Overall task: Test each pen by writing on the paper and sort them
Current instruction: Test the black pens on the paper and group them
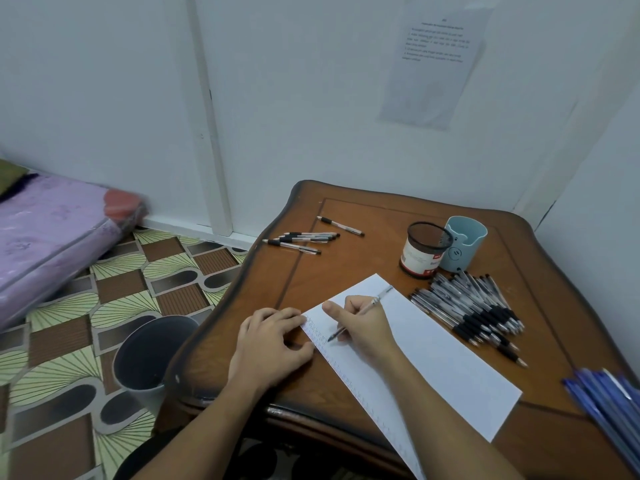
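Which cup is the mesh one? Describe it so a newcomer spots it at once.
On the brown wooden table, look to the far right part, just beyond the pile of black-grip pens. Two cups stand side by side there; the mesh pen holder is the left one, dark see-through mesh with a white and red label, whereas the blue cup beside it is solid.

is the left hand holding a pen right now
No, the left hand rests at the corner of the paper and holds nothing, while the right hand grips the pen.
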`<control>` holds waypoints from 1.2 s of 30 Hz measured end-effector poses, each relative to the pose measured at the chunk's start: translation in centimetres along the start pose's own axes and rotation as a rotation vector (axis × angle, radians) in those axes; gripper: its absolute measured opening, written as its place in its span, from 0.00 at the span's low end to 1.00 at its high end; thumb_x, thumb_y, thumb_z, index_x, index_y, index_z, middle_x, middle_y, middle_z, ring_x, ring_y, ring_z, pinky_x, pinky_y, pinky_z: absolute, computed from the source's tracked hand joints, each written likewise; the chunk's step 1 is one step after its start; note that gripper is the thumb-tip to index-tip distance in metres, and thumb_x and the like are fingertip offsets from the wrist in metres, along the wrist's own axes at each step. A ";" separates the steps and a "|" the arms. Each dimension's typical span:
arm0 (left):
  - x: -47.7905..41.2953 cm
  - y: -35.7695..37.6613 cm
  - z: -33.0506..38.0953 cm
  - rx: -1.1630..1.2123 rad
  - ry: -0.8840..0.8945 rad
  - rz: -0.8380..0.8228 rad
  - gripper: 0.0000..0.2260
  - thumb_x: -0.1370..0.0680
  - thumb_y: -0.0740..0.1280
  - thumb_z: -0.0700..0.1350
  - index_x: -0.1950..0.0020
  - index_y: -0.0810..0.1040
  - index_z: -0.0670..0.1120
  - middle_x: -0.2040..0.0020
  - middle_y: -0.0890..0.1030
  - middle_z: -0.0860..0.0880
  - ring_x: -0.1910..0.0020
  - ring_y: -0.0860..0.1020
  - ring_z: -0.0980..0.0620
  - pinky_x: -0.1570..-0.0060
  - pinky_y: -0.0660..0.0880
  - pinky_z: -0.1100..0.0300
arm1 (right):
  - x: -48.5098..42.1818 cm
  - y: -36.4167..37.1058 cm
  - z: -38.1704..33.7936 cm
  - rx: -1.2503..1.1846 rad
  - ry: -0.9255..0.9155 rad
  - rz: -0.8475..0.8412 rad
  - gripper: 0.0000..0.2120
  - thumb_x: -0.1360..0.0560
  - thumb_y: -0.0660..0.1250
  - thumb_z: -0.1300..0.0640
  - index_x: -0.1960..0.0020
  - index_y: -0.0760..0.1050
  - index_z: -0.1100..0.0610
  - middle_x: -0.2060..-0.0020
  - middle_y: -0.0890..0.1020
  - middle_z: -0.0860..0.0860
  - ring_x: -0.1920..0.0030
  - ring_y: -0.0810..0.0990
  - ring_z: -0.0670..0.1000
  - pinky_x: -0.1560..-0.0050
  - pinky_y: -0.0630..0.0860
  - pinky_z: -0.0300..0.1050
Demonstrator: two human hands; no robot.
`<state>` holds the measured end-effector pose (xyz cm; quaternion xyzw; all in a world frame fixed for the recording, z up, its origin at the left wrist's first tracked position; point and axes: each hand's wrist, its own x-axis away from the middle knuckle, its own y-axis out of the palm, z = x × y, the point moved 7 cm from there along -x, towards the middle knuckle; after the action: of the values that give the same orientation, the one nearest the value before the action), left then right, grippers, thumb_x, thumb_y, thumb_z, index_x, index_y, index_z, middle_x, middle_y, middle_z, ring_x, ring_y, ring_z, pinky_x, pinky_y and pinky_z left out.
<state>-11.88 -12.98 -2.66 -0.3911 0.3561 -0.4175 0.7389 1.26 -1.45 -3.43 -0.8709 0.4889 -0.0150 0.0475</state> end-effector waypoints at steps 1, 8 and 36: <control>0.0 0.0 0.0 0.001 0.002 -0.001 0.32 0.36 0.52 0.70 0.37 0.76 0.62 0.39 0.71 0.70 0.37 0.62 0.62 0.37 0.51 0.63 | 0.0 0.0 0.1 0.025 -0.012 0.007 0.27 0.30 0.78 0.56 0.72 0.61 0.59 0.75 0.63 0.55 0.76 0.70 0.50 0.73 0.70 0.41; -0.1 0.0 0.0 0.013 -0.002 -0.005 0.33 0.37 0.52 0.70 0.37 0.77 0.61 0.38 0.72 0.70 0.37 0.62 0.62 0.38 0.50 0.63 | 0.3 0.0 0.6 0.134 -0.043 0.006 0.20 0.29 0.67 0.67 0.72 0.59 0.60 0.73 0.59 0.53 0.74 0.65 0.47 0.72 0.69 0.41; 0.1 -0.3 0.3 0.014 0.004 0.006 0.33 0.37 0.51 0.70 0.38 0.77 0.61 0.38 0.72 0.70 0.38 0.62 0.62 0.39 0.50 0.65 | 1.1 0.1 -0.1 0.188 -0.072 0.019 0.18 0.34 0.65 0.59 0.74 0.57 0.51 0.74 0.57 0.49 0.70 0.57 0.48 0.67 0.59 0.47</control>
<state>-11.69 -13.06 -2.26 -0.3841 0.3555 -0.4187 0.7421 1.76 -2.42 -3.35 -0.8579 0.4915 -0.0290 0.1466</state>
